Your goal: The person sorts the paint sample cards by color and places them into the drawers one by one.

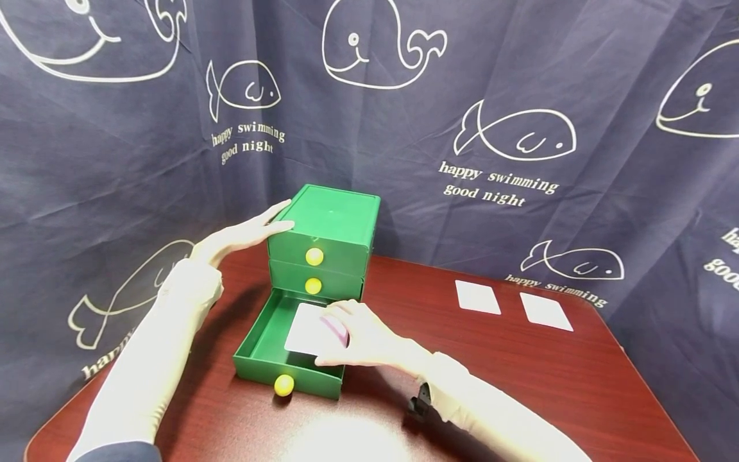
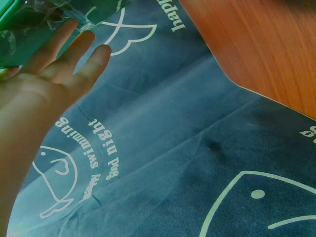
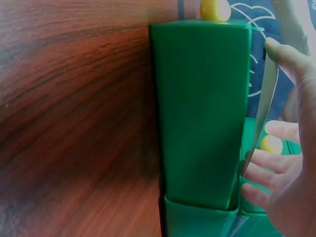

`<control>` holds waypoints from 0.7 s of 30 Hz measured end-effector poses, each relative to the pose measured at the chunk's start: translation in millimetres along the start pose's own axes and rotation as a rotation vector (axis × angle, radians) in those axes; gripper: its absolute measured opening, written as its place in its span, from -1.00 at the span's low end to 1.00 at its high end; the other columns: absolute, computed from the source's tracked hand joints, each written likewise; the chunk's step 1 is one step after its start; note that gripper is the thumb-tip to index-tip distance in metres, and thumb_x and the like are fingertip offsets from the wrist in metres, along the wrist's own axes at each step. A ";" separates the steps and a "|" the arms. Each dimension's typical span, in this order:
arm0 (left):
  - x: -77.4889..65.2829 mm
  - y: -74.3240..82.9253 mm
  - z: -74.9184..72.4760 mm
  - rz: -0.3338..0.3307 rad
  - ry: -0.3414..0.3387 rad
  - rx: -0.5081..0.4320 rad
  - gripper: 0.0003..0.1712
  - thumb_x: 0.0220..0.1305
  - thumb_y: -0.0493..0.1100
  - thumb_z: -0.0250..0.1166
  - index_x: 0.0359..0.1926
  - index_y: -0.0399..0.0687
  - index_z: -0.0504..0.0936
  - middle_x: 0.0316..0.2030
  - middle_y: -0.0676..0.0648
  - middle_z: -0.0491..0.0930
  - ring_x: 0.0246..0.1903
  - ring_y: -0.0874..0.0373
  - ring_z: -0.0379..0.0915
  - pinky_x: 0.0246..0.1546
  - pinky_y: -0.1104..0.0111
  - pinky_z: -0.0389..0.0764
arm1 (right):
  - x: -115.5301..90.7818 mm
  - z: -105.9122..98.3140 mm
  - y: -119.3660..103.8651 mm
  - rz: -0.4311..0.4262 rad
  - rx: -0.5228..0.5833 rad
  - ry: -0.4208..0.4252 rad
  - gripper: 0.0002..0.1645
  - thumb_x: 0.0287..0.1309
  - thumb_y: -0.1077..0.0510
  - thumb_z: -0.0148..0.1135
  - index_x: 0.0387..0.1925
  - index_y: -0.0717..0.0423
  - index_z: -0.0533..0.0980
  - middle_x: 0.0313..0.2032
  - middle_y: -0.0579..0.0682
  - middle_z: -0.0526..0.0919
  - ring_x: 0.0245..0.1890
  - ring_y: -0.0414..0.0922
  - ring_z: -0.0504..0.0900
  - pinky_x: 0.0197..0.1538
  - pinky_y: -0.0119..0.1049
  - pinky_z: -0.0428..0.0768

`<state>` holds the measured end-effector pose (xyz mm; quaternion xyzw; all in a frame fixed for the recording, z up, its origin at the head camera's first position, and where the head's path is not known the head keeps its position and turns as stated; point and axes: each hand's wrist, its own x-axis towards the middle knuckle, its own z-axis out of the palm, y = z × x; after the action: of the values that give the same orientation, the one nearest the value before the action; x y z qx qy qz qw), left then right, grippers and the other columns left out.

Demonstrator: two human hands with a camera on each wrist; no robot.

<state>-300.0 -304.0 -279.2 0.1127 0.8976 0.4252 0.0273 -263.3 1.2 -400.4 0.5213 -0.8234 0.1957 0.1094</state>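
A small green drawer cabinet [image 1: 331,213] with yellow knobs stands on the table, its bottom drawer [image 1: 314,380] pulled out. Over that drawer my right hand [image 1: 360,337] holds a white card [image 1: 301,330] by opposite edges, between thumb and fingers. A pinkish patch shows under the fingers; what it is, I cannot tell. From the right wrist, the card [image 3: 268,94] appears edge-on above the drawer's side wall. My left hand [image 1: 242,236] rests with extended fingers on the cabinet's upper left edge. In the left wrist view, the left hand [image 2: 49,86] has its fingers spread against the green side.
Two white cards, one nearer [image 1: 478,298] and one farther right [image 1: 545,311], lie flat on the reddish-brown table [image 1: 439,295]. A dark blue curtain [image 1: 404,147] with fish and whale drawings hangs behind. The upper two drawers, with knobs [image 1: 314,256], are closed.
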 end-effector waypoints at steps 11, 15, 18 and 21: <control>-4.6 9.2 1.8 -0.003 -0.009 -0.012 -0.11 0.41 0.13 0.06 0.54 0.05 -0.22 0.54 -0.10 -0.23 0.52 -0.05 -0.38 0.50 -0.08 -0.24 | -20.1 -4.7 10.2 0.162 0.163 0.085 -0.29 -0.06 -0.17 0.44 0.15 -0.04 0.48 0.07 -0.11 0.59 0.05 -0.18 0.57 0.20 -0.24 0.50; -4.4 7.2 1.0 -0.012 0.002 -0.025 -0.12 0.41 0.14 0.07 0.54 0.12 -0.21 0.54 -0.07 -0.22 0.51 -0.02 -0.37 0.50 -0.07 -0.21 | -40.1 -15.1 37.0 0.250 0.215 0.256 -0.45 0.00 -0.10 0.42 0.02 -0.02 0.53 -0.06 -0.07 0.66 0.04 -0.17 0.59 0.19 -0.19 0.51; -4.7 7.2 0.9 -0.012 0.004 -0.029 -0.12 0.41 0.14 0.07 0.54 0.13 -0.20 0.54 -0.06 -0.22 0.51 -0.01 -0.37 0.50 -0.06 -0.22 | -57.1 -24.2 67.5 0.346 0.198 0.363 -0.50 0.01 -0.08 0.42 -0.02 -0.02 0.54 -0.11 0.00 0.68 0.00 -0.12 0.61 0.16 -0.12 0.51; -4.7 7.9 1.0 -0.006 0.001 -0.029 -0.11 0.40 0.14 0.07 0.54 0.11 -0.21 0.54 -0.08 -0.22 0.51 -0.03 -0.38 0.50 -0.07 -0.22 | -76.2 -32.6 102.8 0.501 0.146 0.418 -0.46 0.04 -0.15 0.39 0.01 -0.03 0.50 -0.08 0.04 0.66 0.04 -0.04 0.58 0.16 -0.08 0.48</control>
<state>-293.9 -299.4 -274.0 0.1093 0.8918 0.4381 0.0299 -323.8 116.6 -421.8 0.2578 -0.8695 0.3777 0.1867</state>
